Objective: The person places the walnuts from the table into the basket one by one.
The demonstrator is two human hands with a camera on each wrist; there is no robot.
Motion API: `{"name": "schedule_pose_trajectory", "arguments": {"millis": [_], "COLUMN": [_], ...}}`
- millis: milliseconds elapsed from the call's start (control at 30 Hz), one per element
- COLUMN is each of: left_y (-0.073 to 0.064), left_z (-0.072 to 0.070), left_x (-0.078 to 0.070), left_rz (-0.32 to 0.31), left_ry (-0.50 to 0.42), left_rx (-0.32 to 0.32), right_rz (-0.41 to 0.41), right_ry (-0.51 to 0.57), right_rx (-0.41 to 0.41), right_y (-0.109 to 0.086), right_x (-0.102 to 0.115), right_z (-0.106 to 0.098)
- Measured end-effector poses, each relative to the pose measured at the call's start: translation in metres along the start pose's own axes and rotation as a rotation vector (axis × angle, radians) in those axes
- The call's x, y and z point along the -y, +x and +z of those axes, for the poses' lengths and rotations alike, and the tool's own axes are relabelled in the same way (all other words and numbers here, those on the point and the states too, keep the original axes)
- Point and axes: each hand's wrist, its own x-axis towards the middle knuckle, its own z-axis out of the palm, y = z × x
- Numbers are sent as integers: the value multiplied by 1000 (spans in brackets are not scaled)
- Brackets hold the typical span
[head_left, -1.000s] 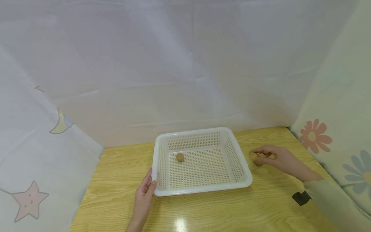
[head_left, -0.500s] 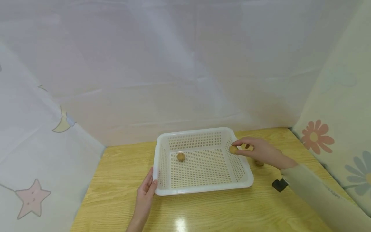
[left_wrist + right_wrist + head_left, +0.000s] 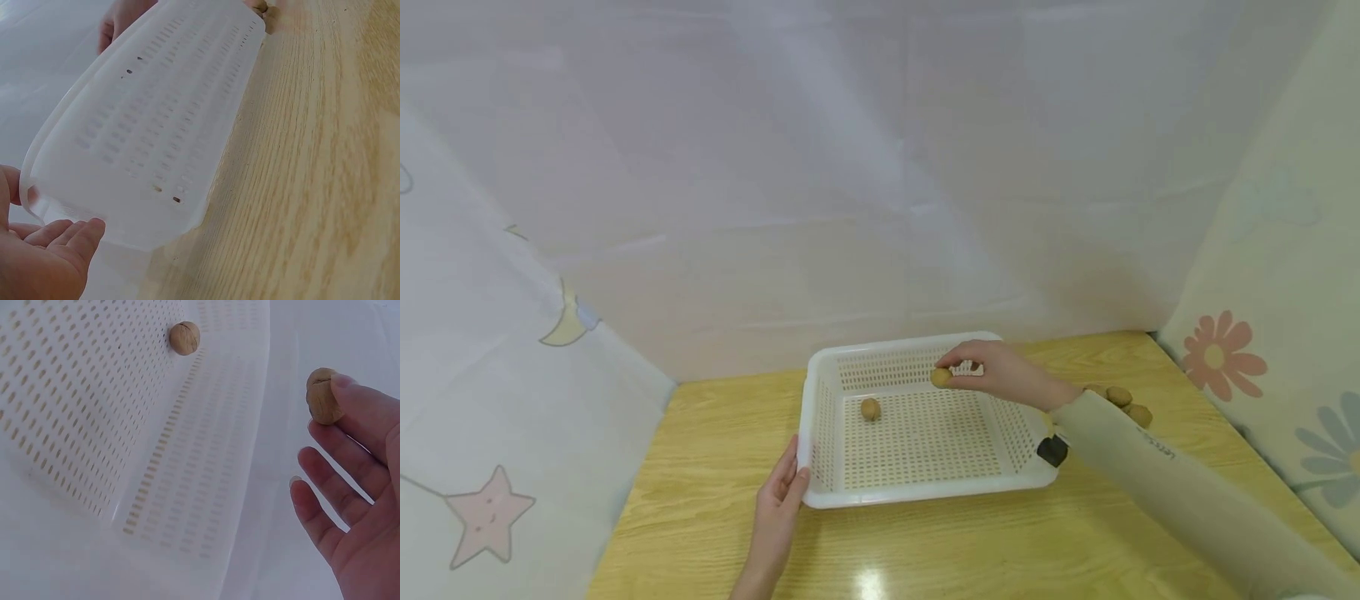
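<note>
My right fingers [image 3: 347,453] pinch one walnut [image 3: 324,400] against the thumb, the rest spread loosely with nothing in them, while my left fingers [image 3: 87,237] hold the white basket [image 3: 925,492] by its left side near the front corner, thumb at the rim. The pinched walnut is up near the basket's far side; the head view lines it up with the far wall, but the right wrist view shows it past the rim, so I can't tell for certain that it is over the inside. That is my main worry: let go too far out, it could strike the rim and hop onto the surface [image 3: 685,467]. The pinch is small on a rounded shell, so a slight twist might squirt it loose early. Dropped from up here, it could bounce, or knock the walnut lying inside [image 3: 870,409] across the perforated bottom. My sleeve [image 3: 1180,467] crosses the right end, and the black piece [image 3: 1052,451] at its cuff looks close to the corner; a snag there might drag the basket, more so if my left fingers slacken. Dragged rightward, it could nudge the pile of walnuts [image 3: 1118,395] and set some rolling.
</note>
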Motion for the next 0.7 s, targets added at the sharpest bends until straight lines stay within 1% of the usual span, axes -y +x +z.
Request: {"name": "schedule_pose_trajectory", "arguments": {"millis": [100, 200, 467, 600, 700], "left_y": [0, 0, 0, 0, 0], "left_z": [0, 1, 0, 0, 0], "left_x": [0, 0, 0, 1, 2], "left_rz": [4, 7, 4, 1, 3], "left_ry": [4, 6, 24, 24, 18], "left_rx": [1, 0, -7, -10, -5], "right_rz": [-19, -18, 70, 78, 92], "right_ry": [49, 62, 89, 88, 53], "right_rx": [17, 27, 96, 128, 150], "right_y": [13, 24, 53, 67, 74], "right_x": [1, 1, -6, -11, -18], "right_z": [8, 16, 48, 66, 79]}}
